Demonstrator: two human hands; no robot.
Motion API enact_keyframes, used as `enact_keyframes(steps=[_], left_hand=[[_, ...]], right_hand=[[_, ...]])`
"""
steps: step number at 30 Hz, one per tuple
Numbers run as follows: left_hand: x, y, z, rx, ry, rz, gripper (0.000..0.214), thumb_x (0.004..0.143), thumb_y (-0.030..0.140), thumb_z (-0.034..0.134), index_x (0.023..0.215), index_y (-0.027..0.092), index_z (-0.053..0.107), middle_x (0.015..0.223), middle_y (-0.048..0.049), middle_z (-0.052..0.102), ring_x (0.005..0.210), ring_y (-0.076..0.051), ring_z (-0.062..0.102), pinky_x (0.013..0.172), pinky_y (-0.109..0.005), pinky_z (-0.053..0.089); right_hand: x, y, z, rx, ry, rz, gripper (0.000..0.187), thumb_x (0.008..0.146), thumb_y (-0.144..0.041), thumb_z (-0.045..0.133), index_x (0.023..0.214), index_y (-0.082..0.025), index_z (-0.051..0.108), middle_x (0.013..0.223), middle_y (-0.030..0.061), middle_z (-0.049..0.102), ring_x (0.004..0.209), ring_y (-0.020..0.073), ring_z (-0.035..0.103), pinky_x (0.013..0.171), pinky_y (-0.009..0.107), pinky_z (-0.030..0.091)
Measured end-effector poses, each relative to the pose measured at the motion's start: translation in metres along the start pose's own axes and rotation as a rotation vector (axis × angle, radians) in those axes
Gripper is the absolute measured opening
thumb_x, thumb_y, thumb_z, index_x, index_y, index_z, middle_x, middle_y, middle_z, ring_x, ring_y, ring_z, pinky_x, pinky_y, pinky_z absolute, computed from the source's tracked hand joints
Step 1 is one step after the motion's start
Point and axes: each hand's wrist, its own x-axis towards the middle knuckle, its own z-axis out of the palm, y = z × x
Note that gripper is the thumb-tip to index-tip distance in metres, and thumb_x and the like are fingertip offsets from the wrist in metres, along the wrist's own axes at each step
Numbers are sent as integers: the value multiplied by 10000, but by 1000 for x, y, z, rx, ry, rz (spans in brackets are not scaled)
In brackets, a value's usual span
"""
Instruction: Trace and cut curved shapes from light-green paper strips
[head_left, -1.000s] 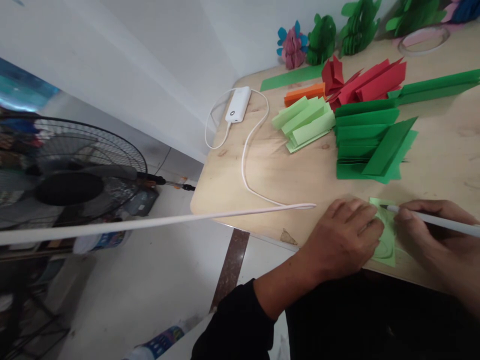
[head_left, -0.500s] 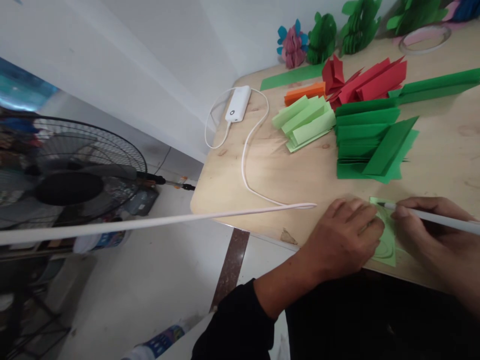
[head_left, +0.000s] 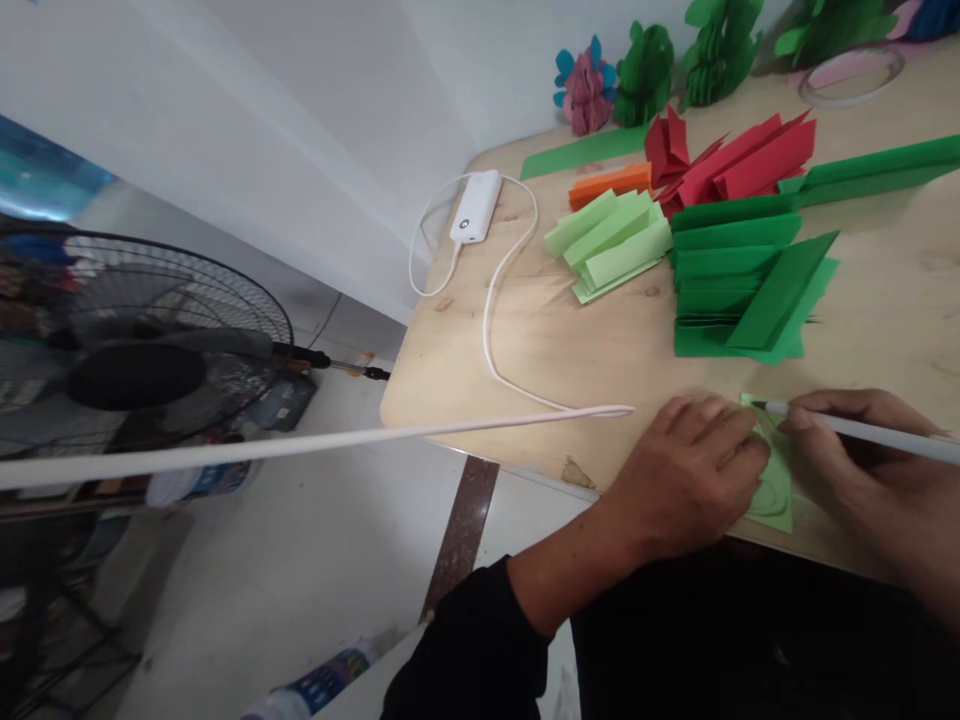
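A light green paper piece (head_left: 778,480) with a curved drawn or cut outline lies at the table's front edge. My left hand (head_left: 694,470) holds it down from the left, its bent fingers close together over the paper; my left thumb is hidden. My right hand (head_left: 862,450) is closed in a pinch around a white pen (head_left: 885,436), whose dark tip meets the paper's upper left part. Beyond my hands sit folded dark green paper strips (head_left: 735,275), light green folded strips (head_left: 611,240), an orange folded strip (head_left: 609,186) and red folded paper (head_left: 757,165).
A white power bank (head_left: 476,207) stands at the left, and its white cable (head_left: 315,440) crosses the table's front edge. Green paper figures (head_left: 645,75), a pink one (head_left: 585,95) and a tape roll (head_left: 851,78) line the back. A black fan (head_left: 135,375) is left of the table.
The pen tip and my right hand have shifted very slightly left along the paper. My left hand stays in place.
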Motion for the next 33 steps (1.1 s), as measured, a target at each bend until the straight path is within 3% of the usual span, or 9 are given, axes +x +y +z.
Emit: enact_keyframes(steps=[7, 20, 33], left_hand=[[0, -1, -1, 5, -6, 8, 337, 962, 272, 348, 1153, 131, 587, 1307, -99, 534, 1283, -241, 414, 1102, -407, 313], [1, -1, -1, -1, -12, 4, 329, 953, 272, 373, 1162, 121, 577, 1284, -121, 539, 1282, -235, 418, 1096, -398, 325], [0, -1, 0, -2, 2, 6, 335, 954, 279, 377, 1169, 120, 579, 1265, -120, 553, 1278, -237, 423, 1094, -405, 330]], right_hand=[[0, -1, 2, -1, 9, 9, 340, 702, -601, 534, 732, -278, 637, 657, 10, 662, 508, 196, 570, 504, 351, 402], [0, 0, -1, -1, -10, -7, 335, 706, -593, 524, 750, -282, 642, 714, 23, 687, 611, 226, 612, 573, 379, 439], [-1, 2, 3, -11, 5, -75, 351, 741, -602, 509, 772, -273, 628, 683, 8, 679, 527, 195, 601, 521, 344, 447]])
